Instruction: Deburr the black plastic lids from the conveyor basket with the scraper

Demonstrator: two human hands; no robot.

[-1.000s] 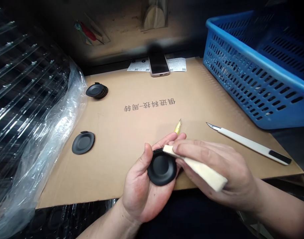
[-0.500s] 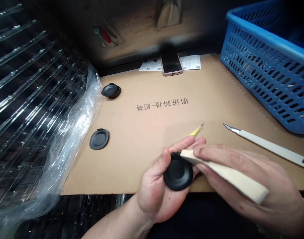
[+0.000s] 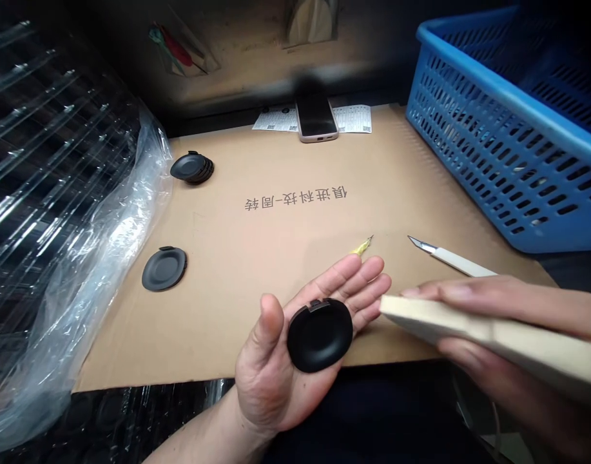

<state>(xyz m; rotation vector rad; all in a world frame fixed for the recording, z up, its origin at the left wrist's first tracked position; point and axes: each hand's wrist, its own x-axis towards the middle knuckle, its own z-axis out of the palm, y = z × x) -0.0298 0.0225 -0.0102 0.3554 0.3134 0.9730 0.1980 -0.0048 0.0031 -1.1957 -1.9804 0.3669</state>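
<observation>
My left hand (image 3: pixel 295 367) is turned palm up, fingers stretched out, holding a black oval plastic cap (image 3: pixel 320 335) that lies on the palm. A small tab shows on the cap's upper rim. My right hand (image 3: pixel 512 316) is closed around a cream-coloured, flat block (image 3: pixel 483 325), perhaps foam or felt. The block's tip is close to the left fingertips and apart from the cap. On the cardboard to the left are another black cap (image 3: pixel 164 269) and a stack of similar caps (image 3: pixel 192 167).
A craft knife (image 3: pixel 450 258) and a yellow-handled pointed tool (image 3: pixel 364 245) lie on the cardboard sheet (image 3: pixel 276 258). A blue basket (image 3: pixel 493 142) stands at the right. Behind are a phone (image 3: pixel 317 118) and a printed paper (image 3: pixel 358 119). Clear plastic film (image 3: pixel 125 232) covers black trays at the left.
The block in my right hand has come off the cap's rim and moved right. My left hand has opened flatter under the cap, its thumb lifted away. The view has shifted slightly.
</observation>
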